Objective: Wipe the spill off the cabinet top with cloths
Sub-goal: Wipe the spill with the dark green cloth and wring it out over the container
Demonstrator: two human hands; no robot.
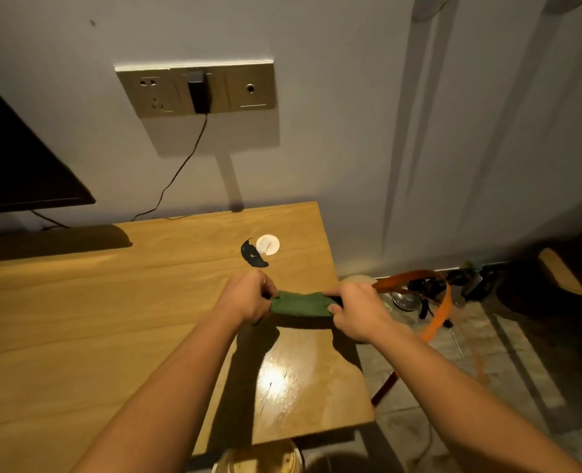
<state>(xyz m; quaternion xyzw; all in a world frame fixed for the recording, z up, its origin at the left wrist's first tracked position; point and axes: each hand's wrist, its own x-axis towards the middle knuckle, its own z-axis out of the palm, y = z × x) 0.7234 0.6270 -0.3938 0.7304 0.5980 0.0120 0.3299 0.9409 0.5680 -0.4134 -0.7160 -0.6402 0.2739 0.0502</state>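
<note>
A green cloth (300, 304) is stretched between both hands above the right end of the wooden cabinet top (95, 319). My left hand (246, 297) grips its left end and my right hand (357, 310) grips its right end. Both fists are curled round the fabric, and the cloth is bunched into a narrow roll. Below the hands a wet, shiny patch (282, 373) glistens on the wood near the front right corner. A dark spill (252, 255) lies farther back on the top, beside a white round disc (268, 244).
A dark screen (16, 158) stands at the back left. A wall socket panel (197, 88) holds a black plug with a cable running down. On the floor to the right lie an orange strap (439, 308), metal items and clutter. A pale bucket (258, 460) sits below the front edge.
</note>
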